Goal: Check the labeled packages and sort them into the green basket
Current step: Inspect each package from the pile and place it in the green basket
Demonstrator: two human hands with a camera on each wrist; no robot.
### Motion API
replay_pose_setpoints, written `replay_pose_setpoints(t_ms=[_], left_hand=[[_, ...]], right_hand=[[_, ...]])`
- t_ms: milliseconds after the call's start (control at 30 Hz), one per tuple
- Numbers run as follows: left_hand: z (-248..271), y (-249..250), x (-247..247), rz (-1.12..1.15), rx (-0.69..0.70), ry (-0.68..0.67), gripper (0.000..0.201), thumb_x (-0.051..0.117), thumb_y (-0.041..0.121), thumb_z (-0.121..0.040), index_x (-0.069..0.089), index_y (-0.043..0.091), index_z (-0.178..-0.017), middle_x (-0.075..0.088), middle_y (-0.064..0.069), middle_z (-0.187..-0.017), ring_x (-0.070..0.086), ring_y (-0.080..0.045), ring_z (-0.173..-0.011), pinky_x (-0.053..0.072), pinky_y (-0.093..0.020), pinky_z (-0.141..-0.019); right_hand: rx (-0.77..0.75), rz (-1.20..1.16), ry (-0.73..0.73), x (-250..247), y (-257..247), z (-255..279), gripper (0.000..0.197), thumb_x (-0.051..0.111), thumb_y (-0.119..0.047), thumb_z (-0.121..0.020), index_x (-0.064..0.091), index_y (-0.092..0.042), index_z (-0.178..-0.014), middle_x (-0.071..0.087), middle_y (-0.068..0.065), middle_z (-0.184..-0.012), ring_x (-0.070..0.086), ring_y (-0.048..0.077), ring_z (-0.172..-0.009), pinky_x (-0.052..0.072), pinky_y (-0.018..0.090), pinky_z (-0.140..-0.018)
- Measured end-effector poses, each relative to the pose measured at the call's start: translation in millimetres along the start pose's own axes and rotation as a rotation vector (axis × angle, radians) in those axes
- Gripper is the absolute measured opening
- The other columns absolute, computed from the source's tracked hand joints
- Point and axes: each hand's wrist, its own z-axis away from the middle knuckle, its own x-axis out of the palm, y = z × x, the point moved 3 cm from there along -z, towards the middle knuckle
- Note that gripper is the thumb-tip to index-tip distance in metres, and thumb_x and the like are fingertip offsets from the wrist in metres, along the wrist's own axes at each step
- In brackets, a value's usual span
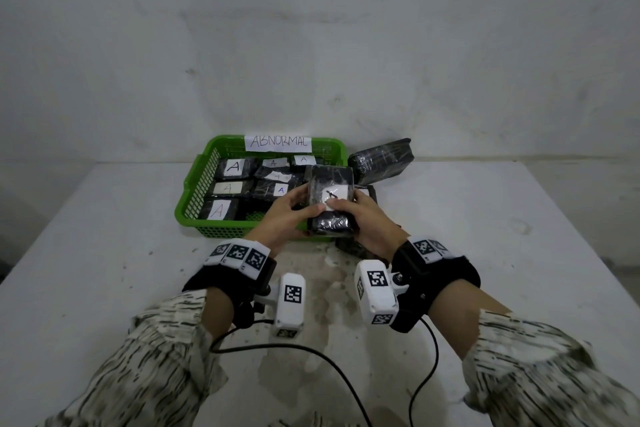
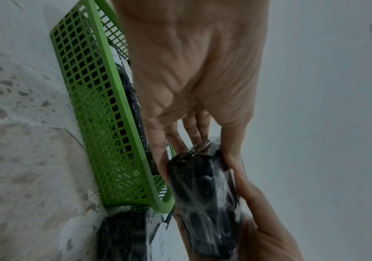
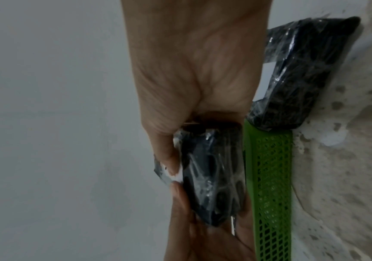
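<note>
I hold one black plastic-wrapped package (image 1: pixel 329 180) with both hands, above the near right corner of the green basket (image 1: pixel 194 191). Its white label (image 1: pixel 335 196) faces up with a dark mark I cannot read. My left hand (image 1: pixel 289 213) grips the package's left side, thumb on top. My right hand (image 1: pixel 362 215) grips the right side, thumb on the label. The left wrist view shows the left hand (image 2: pixel 191 88) pinching the package (image 2: pixel 203 194). The right wrist view shows the right hand (image 3: pixel 191 79) around the package (image 3: pixel 214 176). Several packages labelled A (image 1: pixel 233 168) lie in the basket.
A paper sign reading ABNORMAL (image 1: pixel 278 142) hangs on the basket's far rim. Another black package (image 1: pixel 381 159) leans at the basket's far right, against the wall. More packages (image 1: pixel 349 246) lie on the white table (image 1: pixel 104 236) under my right hand. Cables (image 1: pixel 311 354) trail near me.
</note>
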Motion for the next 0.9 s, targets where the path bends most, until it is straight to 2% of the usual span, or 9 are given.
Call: replay_pose_setpoints(t_ms=[100, 267, 400, 533, 667, 733, 800, 833, 900], left_hand=[[-3, 1, -1, 0.021, -0.010, 0.028, 0.056, 0.064, 0.010, -0.086, 0.044, 0.016, -0.138, 0.057, -0.004, -0.129, 0.058, -0.024, -0.114, 0.055, -0.038, -0.083], [-4, 1, -4, 0.017, -0.040, -0.063, 0.057, 0.065, 0.012, -0.085, 0.045, 0.019, -0.138, 0.060, -0.002, -0.128, 0.058, -0.024, -0.116, 0.046, -0.048, -0.100], [-4, 1, -1, -0.055, -0.009, -0.025, 0.061, 0.064, 0.009, -0.086, 0.040, 0.019, -0.141, 0.059, -0.005, -0.128, 0.058, -0.023, -0.116, 0.045, -0.045, -0.101], [-5, 2, 3, -0.105, 0.005, -0.019, 0.065, 0.065, 0.010, -0.086, 0.037, 0.018, -0.144, 0.057, -0.006, -0.130, 0.057, -0.023, -0.116, 0.046, -0.045, -0.101], [-7, 3, 0, -0.207, 0.081, 0.069, 0.073, 0.068, 0.008, -0.083, 0.029, 0.027, -0.142, 0.039, -0.001, -0.130, 0.053, -0.023, -0.111, 0.052, -0.036, -0.086], [-9, 7, -2, -0.325, 0.187, 0.144, 0.071, 0.069, 0.001, -0.079, 0.034, 0.031, -0.132, 0.031, -0.009, -0.126, 0.051, -0.025, -0.110, 0.051, -0.035, -0.090], [-9, 12, 2, -0.341, 0.217, 0.092, 0.061, 0.061, -0.007, -0.082, 0.041, 0.029, -0.126, 0.038, -0.014, -0.119, 0.053, -0.027, -0.106, 0.053, -0.031, -0.083], [-9, 14, 4, -0.303, 0.193, 0.054, 0.054, 0.057, -0.006, -0.085, 0.043, 0.027, -0.126, 0.044, -0.013, -0.115, 0.054, -0.026, -0.103, 0.053, -0.029, -0.079], [-9, 19, 8, -0.124, 0.066, 0.039, 0.040, 0.048, 0.007, -0.094, 0.042, 0.023, -0.130, 0.052, -0.013, -0.115, 0.055, -0.028, -0.110, 0.052, -0.038, -0.083]], right_hand=[[0.014, -0.041, -0.089, -1, -3, 3, 0.044, 0.054, 0.004, -0.088, 0.046, -0.002, -0.131, 0.064, 0.015, -0.115, 0.064, 0.025, -0.097, 0.056, 0.031, -0.079], [-0.005, -0.097, -0.139, -5, -8, 6, 0.050, 0.047, 0.016, -0.085, 0.043, 0.003, -0.133, 0.064, 0.014, -0.107, 0.065, 0.023, -0.090, 0.057, 0.028, -0.072], [-0.023, -0.060, -0.158, -3, -8, 7, 0.048, 0.048, 0.017, -0.085, 0.045, -0.001, -0.130, 0.066, 0.011, -0.103, 0.069, 0.017, -0.082, 0.056, 0.025, -0.068], [-0.059, 0.123, -0.096, -2, -4, 5, 0.062, 0.065, 0.013, -0.077, 0.041, -0.006, -0.131, 0.065, 0.010, -0.115, 0.065, 0.021, -0.101, 0.056, 0.028, -0.084], [-0.110, 0.233, -0.003, -6, -2, 2, 0.079, 0.073, 0.009, -0.072, 0.034, -0.013, -0.137, 0.060, 0.010, -0.125, 0.060, 0.023, -0.114, 0.051, 0.038, -0.097], [-0.135, 0.225, -0.011, -1, -5, 4, 0.072, 0.069, 0.002, -0.080, 0.032, -0.021, -0.137, 0.057, 0.008, -0.129, 0.057, 0.023, -0.118, 0.047, 0.040, -0.101], [-0.127, 0.167, -0.025, 6, -8, 5, 0.055, 0.057, -0.010, -0.093, 0.033, -0.026, -0.140, 0.053, 0.007, -0.135, 0.052, 0.023, -0.124, 0.042, 0.042, -0.106], [-0.128, 0.146, -0.025, 8, -8, 5, 0.050, 0.051, -0.016, -0.097, 0.033, -0.029, -0.142, 0.051, 0.006, -0.138, 0.049, 0.023, -0.127, 0.039, 0.043, -0.109], [-0.145, 0.207, -0.021, 8, -8, 6, 0.044, 0.046, -0.031, -0.099, 0.036, -0.039, -0.141, 0.041, 0.005, -0.146, 0.041, 0.020, -0.134, 0.033, 0.044, -0.113]])
